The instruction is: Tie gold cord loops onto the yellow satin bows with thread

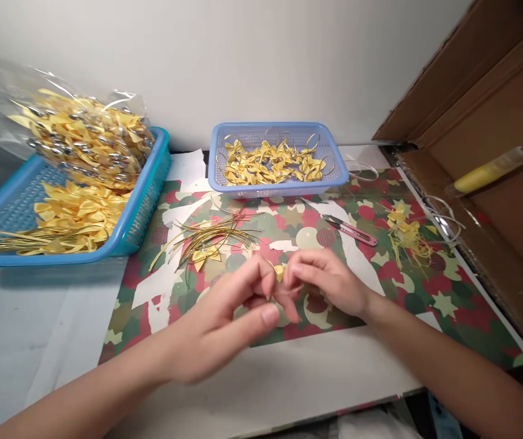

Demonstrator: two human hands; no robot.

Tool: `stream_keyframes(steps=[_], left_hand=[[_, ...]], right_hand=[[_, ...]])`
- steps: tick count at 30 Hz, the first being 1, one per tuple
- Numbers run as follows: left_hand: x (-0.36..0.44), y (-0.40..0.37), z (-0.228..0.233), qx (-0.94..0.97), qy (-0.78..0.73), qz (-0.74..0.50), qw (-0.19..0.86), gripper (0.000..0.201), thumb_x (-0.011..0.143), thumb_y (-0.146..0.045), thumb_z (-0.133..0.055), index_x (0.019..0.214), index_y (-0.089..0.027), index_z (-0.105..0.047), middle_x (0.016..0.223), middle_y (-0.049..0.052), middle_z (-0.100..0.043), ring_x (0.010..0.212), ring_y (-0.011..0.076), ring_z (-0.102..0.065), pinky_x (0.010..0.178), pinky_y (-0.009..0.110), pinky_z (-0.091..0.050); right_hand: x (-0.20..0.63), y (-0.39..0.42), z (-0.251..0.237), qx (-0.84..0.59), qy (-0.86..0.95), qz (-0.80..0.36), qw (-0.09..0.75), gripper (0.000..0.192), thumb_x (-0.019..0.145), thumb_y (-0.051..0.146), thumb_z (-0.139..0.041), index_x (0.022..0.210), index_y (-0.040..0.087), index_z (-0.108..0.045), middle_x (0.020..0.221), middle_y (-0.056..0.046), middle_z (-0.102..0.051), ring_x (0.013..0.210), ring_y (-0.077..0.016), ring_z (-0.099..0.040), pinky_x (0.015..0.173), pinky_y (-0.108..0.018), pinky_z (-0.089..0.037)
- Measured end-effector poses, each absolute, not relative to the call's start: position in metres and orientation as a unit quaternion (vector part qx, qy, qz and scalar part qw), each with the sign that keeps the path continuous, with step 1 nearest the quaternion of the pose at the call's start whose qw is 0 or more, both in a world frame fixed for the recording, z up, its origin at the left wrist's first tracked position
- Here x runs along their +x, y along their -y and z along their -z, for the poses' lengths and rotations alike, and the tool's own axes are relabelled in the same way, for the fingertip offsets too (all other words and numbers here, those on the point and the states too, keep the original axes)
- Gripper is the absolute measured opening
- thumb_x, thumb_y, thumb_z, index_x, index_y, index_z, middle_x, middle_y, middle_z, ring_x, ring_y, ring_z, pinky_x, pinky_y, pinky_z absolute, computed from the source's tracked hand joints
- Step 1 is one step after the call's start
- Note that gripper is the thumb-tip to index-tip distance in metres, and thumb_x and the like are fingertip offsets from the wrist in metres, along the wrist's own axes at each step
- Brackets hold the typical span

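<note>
While both hands pinch one small yellow ribbon bow (pixel 279 271) | left hand (pixel 225 323), right hand (pixel 330 280) fingers curled shut | beyond bow: two blue plastic baskets (pixel 142 213) (pixel 334 160), one red thread snips (pixel 350 230)

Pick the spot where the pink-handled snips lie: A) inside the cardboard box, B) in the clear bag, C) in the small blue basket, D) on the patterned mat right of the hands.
D: the snips lie flat on the patterned mat, beyond the right hand, in front of the small blue basket.
</note>
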State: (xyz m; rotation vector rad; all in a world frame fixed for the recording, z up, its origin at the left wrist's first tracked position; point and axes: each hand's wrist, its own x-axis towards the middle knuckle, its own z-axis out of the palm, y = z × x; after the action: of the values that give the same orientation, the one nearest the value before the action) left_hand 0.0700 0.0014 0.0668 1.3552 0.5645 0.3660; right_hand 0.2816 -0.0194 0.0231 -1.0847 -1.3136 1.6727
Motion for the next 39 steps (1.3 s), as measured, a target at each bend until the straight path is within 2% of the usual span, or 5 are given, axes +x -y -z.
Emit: stream_keyframes(steps=[4, 12, 21, 30, 39], left_hand=[[0.070, 0.018, -0.076, 0.695, -0.155, -0.181, 0.679, 0.018, 0.094, -0.040, -0.050, 0.091, -0.024, -0.042, 0.096, 0.008, -0.069, 0.083, 0.0211, -0.055, 0.073, 0.032, -0.039], [0.082, 0.044, -0.084, 0.677, -0.153, 0.042, 0.718, 0.007, 0.082, -0.020, -0.044, 0.077, -0.025, -0.044, 0.091, 0.007, -0.064, 0.085, 0.0267, -0.058, 0.075, 0.037, -0.041], [0.092, 0.021, -0.036, 0.443, -0.323, -0.195, 0.813, 0.009, 0.086, -0.018, -0.041, 0.082, -0.023, -0.034, 0.067, -0.003, -0.052, 0.065, 0.0132, -0.039, 0.063, 0.028, -0.027], [0.104, 0.008, -0.041, 0.449, -0.345, -0.258, 0.783, 0.010, 0.095, -0.025, -0.043, 0.088, -0.023, -0.035, 0.066, -0.005, -0.046, 0.062, 0.0118, -0.034, 0.059, 0.027, -0.024], [0.125, -0.001, -0.050, 0.510, -0.350, -0.271, 0.738, 0.017, 0.099, -0.035, -0.042, 0.090, -0.024, -0.033, 0.065, -0.006, -0.042, 0.061, 0.0118, -0.033, 0.060, 0.027, -0.026]], right_hand=[[0.262, 0.032, -0.023, -0.268, 0.371, -0.875, 0.159, 0.048, 0.094, 0.056, -0.044, 0.075, 0.017, -0.064, 0.067, -0.004, -0.068, 0.067, -0.0156, -0.068, 0.067, -0.029, -0.055], [0.226, 0.033, -0.032, -0.289, 0.279, -0.897, 0.183, 0.031, 0.094, 0.043, -0.050, 0.098, 0.016, -0.063, 0.102, -0.011, -0.071, 0.091, -0.0155, -0.070, 0.080, -0.028, -0.053], [0.350, -0.010, -0.034, -0.734, 0.649, -0.061, 0.194, 0.023, 0.080, 0.038, -0.066, 0.092, 0.018, -0.065, 0.095, -0.012, -0.069, 0.093, -0.0311, -0.061, 0.077, -0.041, -0.047], [0.377, -0.005, 0.001, -0.766, 0.635, -0.038, 0.097, 0.020, 0.089, 0.040, -0.055, 0.086, 0.020, -0.057, 0.101, -0.012, -0.061, 0.101, -0.0326, -0.054, 0.085, -0.049, -0.041], [0.379, -0.001, -0.006, -0.711, 0.621, -0.109, 0.312, 0.023, 0.091, 0.045, -0.051, 0.092, 0.022, -0.051, 0.099, -0.010, -0.060, 0.099, -0.0279, -0.052, 0.085, -0.043, -0.041]])
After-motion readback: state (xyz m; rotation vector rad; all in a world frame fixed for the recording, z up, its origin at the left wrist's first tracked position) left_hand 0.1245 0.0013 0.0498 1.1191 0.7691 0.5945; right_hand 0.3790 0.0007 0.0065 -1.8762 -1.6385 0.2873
